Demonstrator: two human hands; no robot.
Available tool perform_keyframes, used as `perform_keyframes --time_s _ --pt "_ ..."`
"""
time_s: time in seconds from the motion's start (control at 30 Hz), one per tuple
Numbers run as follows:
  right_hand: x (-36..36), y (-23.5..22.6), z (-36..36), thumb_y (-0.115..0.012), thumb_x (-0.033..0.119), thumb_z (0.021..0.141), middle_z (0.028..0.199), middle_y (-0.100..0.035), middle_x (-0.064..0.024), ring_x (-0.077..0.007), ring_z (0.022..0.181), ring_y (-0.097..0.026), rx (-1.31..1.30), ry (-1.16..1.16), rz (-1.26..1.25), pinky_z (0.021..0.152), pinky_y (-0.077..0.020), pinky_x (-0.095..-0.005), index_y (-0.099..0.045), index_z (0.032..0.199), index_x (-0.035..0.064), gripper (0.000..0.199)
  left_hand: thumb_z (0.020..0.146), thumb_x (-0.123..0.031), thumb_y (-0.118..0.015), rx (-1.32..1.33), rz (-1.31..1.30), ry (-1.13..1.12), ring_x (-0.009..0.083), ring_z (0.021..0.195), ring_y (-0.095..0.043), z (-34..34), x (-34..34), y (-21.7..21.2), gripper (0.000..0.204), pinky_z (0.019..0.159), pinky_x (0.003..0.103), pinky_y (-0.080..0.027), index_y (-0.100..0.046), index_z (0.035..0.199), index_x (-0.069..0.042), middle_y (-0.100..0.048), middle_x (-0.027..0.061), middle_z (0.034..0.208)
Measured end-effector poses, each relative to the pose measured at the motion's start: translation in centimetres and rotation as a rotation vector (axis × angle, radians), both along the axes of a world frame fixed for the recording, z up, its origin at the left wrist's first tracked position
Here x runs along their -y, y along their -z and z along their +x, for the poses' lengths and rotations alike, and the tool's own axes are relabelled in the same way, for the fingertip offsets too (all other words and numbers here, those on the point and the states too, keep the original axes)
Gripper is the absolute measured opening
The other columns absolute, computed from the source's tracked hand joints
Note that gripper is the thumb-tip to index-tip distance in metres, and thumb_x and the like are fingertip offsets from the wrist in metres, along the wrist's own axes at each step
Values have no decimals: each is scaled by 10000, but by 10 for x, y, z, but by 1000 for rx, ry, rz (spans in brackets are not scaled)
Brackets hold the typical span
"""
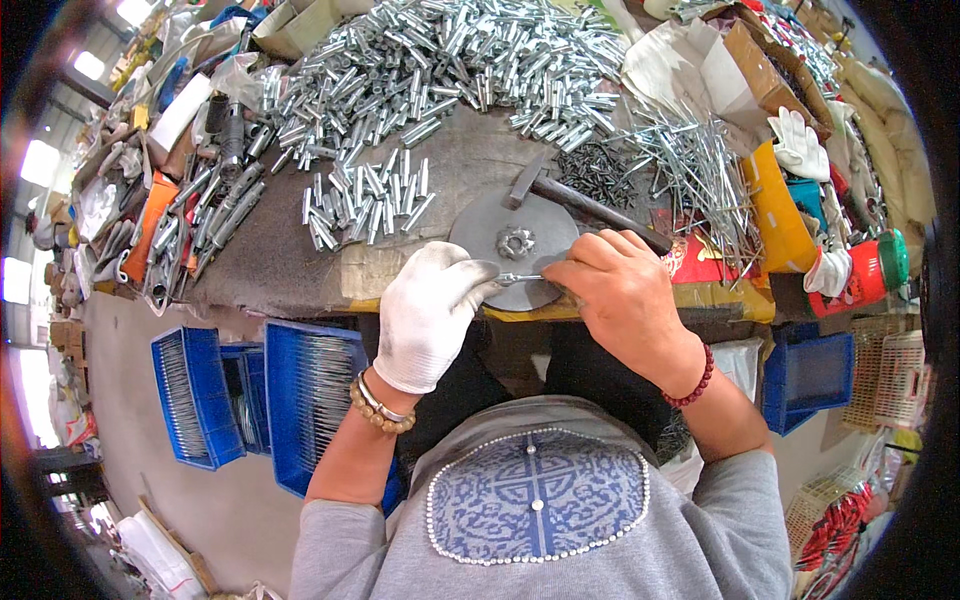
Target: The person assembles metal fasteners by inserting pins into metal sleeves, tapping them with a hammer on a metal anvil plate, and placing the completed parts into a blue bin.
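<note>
Worktop under worn dark-grey covering (270, 235), broad heap of shiny silver metal tubes (430, 65) at the back, smaller cluster of silver tubes (375, 201) nearer, round flat grey disc (475, 222), dark-handled hammer (605, 208) overlapping it, small black pieces (600, 175), long thin silver rods (695, 170).

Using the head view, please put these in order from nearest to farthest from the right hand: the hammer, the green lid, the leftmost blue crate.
1. Hammer: just beyond the right hand.
2. Green lid: far over on the right side.
3. Leftmost blue crate: low, across on the left side.
</note>
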State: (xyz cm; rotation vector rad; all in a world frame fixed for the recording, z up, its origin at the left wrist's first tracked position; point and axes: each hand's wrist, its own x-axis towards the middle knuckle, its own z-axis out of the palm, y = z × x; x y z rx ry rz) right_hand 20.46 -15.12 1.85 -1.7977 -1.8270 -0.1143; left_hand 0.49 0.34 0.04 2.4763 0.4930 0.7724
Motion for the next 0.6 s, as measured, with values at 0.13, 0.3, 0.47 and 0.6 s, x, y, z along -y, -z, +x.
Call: perform_keyframes --time_s 0.13,0.3,0.47,0.6 --pt "-2 -2 3 -704 68 792 962 -612 -59 -273 951 -636 16 -49 -15 868 -517 -417 -756 970 104 189 839 -73 -853 11 -56 -5 282 917 -679 0 1 1 191 818 380 -551 -824 1026 -43 -703 105 948" --pt "-6 3 1 -698 102 799 966 -595 -60 -266 957 -626 76 -64 -5 855 -512 -412 -713 907 108 109 848 -65 -837 -4 -102 28 283 954 -664 2 -1 0 178 851 377 -541 -823 1022 -29 -687 111 969" --pt "-6 8 -5 -704 161 824 952 -591 -52 -242 953 -634 57 -59 62 845 -519 -401 -747 966 122 153 851 -34 -827 2 -110 -22 296 962 -669 -3 6 -2 141 860 387 -546 -806 989 -8 -679 125 982" --pt "15 2 12 -730 62 849 1012 -684 -74 -296 993 -680 -58 254 134 886 -548 -443 -766 1066 112 225 844 -25 -836 1 -67 -14 299 955 -672 -4 5 -1 147 852 392 -548 -805 987 -10 -684 129 978"
